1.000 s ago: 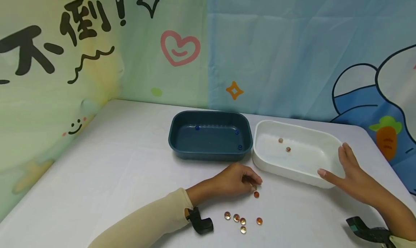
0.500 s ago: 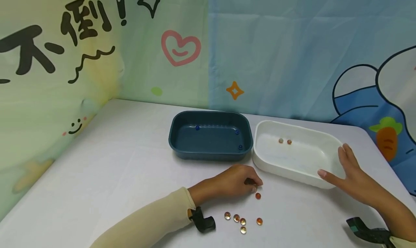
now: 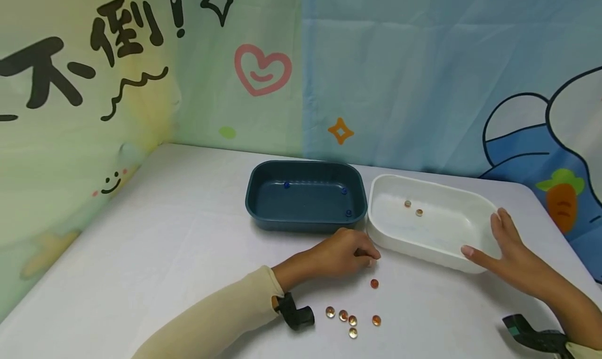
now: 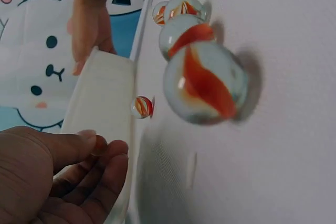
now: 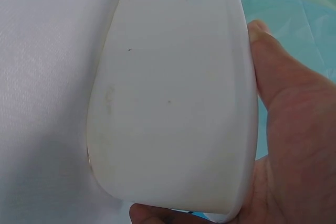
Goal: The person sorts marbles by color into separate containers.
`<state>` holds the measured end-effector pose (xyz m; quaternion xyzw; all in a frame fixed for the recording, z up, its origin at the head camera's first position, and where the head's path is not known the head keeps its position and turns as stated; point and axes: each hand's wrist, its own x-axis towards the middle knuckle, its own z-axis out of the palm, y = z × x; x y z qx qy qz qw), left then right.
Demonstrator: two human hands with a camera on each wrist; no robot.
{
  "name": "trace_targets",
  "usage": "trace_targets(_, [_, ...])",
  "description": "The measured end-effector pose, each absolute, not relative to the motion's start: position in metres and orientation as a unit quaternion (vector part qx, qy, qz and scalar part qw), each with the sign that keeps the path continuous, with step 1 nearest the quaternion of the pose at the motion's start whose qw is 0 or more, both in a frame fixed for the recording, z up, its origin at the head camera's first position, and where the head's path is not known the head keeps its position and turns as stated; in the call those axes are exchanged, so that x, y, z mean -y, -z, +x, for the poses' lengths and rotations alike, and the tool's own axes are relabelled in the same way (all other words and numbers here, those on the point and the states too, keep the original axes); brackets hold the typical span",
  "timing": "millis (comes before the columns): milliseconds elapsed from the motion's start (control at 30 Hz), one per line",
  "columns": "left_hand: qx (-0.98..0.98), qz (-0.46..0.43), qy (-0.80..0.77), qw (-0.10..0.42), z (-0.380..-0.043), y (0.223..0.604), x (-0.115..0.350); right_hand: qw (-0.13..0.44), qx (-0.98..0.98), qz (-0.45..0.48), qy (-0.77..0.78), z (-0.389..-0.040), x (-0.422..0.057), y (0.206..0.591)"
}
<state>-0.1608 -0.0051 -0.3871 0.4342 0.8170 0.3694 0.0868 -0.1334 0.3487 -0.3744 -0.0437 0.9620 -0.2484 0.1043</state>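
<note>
My left hand [image 3: 345, 253] is just in front of the white tray [image 3: 418, 249], above the table. Its thumb and index finger pinch a marble [image 4: 100, 145], mostly covered by the fingertips in the left wrist view. My right hand [image 3: 519, 257] holds the white tray at its right end, thumb over the rim [image 5: 260, 32] and fingers at the end wall. Two clear marbles with orange in them, one of them a near marble [image 3: 419, 212], lie inside that tray. On the table, a lone orange marble [image 3: 374, 284] lies below my left hand.
A dark blue tray [image 3: 305, 226] with three blue marbles stands left of the white one. Several clear-and-orange marbles [image 3: 352, 321] lie loose on the white table [image 3: 188, 233] near the front. A printed cloth [image 3: 400, 87] hangs behind the table.
My left hand has picked a marble off the table and moved up slightly towards the white tray. One marble inside the tray has rolled about. My right hand stays in place.
</note>
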Motion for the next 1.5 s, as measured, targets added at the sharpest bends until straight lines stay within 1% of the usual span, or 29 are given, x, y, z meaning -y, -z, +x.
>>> trace_targets(233, [-0.8,0.436,-0.406,0.071,-0.161,0.379,0.0,0.103,-0.962,-0.045,0.25,-0.134,-0.347,0.373])
trace_targets(433, [-0.786,0.404,-0.462,0.07,-0.16,0.37,-0.003,0.103,-0.961,-0.045,0.251,-0.134,-0.347,0.373])
trace_targets(700, [-0.73,0.299,-0.602,0.126,-0.163,0.36,-0.012,0.099,-0.962,-0.046,0.25,-0.133,-0.348,0.374])
trace_targets(900, [-0.699,0.247,-0.657,0.135,-0.175,0.353,-0.024,0.098,-0.964,-0.047,0.242,-0.136,-0.348,0.373])
trace_targets(1100, [-0.692,0.189,-0.68,0.15,-0.181,0.347,-0.033,0.101,-0.963,-0.048,0.244,-0.135,-0.347,0.373])
trace_targets(1367, [-0.668,0.15,-0.71,0.166,-0.186,0.348,-0.038,0.1,-0.965,-0.05,0.237,-0.134,-0.346,0.37])
trace_targets(1500, [-0.661,0.117,-0.721,0.171,-0.19,0.348,-0.039,0.102,-0.965,-0.048,0.236,-0.134,-0.345,0.368])
